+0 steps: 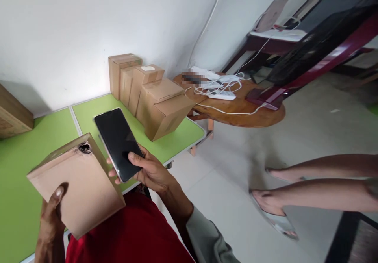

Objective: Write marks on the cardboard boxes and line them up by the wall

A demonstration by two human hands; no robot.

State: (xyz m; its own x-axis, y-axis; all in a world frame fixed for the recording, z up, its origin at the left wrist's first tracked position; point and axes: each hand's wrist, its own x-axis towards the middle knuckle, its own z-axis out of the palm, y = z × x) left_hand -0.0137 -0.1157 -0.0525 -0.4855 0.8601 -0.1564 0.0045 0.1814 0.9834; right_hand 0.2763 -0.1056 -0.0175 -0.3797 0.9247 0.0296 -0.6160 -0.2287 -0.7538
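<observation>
My left hand (54, 210) grips a brown cardboard box (79, 188) by its near left side, thumb pressed on the face toward me. One upper corner of that box has a dark, ragged hole. In my right hand (147, 166) is a smartphone (118, 143) with a black, unlit screen, held with the thumb over its lower right edge and the fingers wrapped behind. The phone is just right of the box, above the green table (85, 113). What touches the box's underside is hidden.
Several cardboard boxes (159, 105) stand in a row at the table's back right, and another box (14, 111) is at the far left. White cables and a power strip (221, 94) lie on a wooden side table (251, 117). Another person's legs (325, 192) are at the right.
</observation>
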